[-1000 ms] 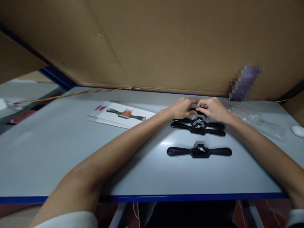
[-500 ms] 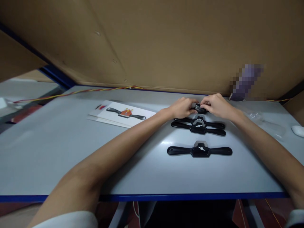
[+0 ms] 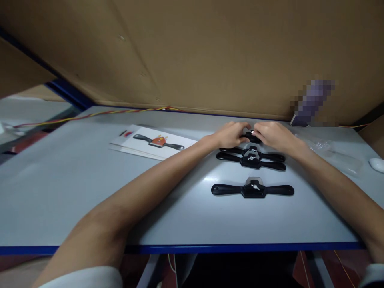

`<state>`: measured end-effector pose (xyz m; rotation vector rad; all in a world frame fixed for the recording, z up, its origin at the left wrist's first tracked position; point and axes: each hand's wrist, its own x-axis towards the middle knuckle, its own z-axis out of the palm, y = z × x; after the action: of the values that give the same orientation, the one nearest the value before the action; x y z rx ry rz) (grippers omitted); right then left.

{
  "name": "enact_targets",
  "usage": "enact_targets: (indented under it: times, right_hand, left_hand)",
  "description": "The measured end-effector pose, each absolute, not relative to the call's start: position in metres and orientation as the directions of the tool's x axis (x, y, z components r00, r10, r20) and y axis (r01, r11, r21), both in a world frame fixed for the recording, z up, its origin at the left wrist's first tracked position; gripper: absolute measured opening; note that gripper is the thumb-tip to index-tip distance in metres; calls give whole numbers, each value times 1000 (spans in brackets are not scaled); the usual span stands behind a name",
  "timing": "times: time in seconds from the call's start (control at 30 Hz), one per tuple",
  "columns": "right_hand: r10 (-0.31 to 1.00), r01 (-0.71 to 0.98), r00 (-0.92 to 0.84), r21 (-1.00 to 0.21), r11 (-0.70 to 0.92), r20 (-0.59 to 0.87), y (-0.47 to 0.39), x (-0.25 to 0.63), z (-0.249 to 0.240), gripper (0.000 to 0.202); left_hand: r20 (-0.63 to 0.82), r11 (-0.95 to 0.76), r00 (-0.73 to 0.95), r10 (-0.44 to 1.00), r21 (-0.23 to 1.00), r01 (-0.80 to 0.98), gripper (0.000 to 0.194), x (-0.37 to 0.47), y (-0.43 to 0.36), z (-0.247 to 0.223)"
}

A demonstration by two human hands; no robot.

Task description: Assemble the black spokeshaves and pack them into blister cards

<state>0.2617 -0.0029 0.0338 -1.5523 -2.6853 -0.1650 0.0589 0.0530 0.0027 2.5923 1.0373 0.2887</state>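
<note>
Toward the back of the table, my left hand (image 3: 233,135) is closed on the left side of a black two-handled tool (image 3: 252,137). My right hand (image 3: 271,135) is at the same tool's middle, its fingers pinched at the metal part there; the tool's handles are mostly hidden by the hands. Just in front lie two similar black tools close together, the nearer one (image 3: 251,161) with a silver wing-shaped piece and a grey blade. Separate from them, another such tool (image 3: 253,190) lies flat nearer the front edge.
Flat printed packages (image 3: 159,143) showing a picture of the tool lie left of my hands. Crumpled clear plastic (image 3: 342,160) lies to the right, near a white object (image 3: 376,164). A purple item (image 3: 312,104) leans on the cardboard wall (image 3: 210,56). Yellow-red wires run along the back.
My right hand has turned a little at the tool's middle, its fingers now more curled. My left hand stays in nearly the same place. The tools on the table have not moved.
</note>
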Motion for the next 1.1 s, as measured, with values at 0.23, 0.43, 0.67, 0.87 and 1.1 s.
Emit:
enact_targets:
  times: [0.23,0.43,0.67,0.87,1.1]
  right_hand:
    - [861,865,-501,60,498,85,-4,264,34,21]
    - [890,890,-455,54,453,37,-7,260,33,20]
    - [839,810,-516,-219,544,174,1,269,25,17]
    - [870,808,-469,-323,493,152,6,271,25,18]
    - [864,861,-491,-91,501,113,1,267,32,24]
  left_hand:
    - [67,-676,714,697,391,624,54,59,54,2]
    - [63,-678,711,700,373,634,53,59,54,1]
    - [67,-687,720,691,372,624,50,59,52,3]
    - [48,-669,706,707,369,645,57,60,52,4]
    - [47,-654,690,722,372,659,40,62,56,6]
